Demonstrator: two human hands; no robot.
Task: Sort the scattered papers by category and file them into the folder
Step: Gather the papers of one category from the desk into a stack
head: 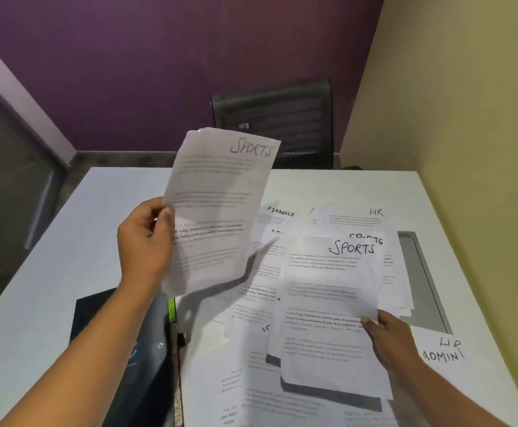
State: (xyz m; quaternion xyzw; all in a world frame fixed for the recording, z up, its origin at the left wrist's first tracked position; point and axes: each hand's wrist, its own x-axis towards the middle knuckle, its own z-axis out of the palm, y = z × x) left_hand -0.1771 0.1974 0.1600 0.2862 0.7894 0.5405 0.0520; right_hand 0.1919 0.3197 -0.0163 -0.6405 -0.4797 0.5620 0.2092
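Dark flat item with a green tab (97, 312) lies near-left on the white table (51, 272), partly under the left forearm. Left hand (145, 241) clamped, thumb on top, on the left edge of a SPORTS stack (217, 211), held up tilted above the table. Loose papers (251, 380) (FINANCE, HR, ADMIN) scattered centre-right. Second SPORTS sheet (328, 303) sits just over that pile, right edge pinched by right hand (390, 343)

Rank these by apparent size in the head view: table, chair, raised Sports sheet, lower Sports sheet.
1. table
2-3. raised Sports sheet and lower Sports sheet: they look alike, so unranked.
4. chair: smallest here, though it stands farther away and is partly hidden.
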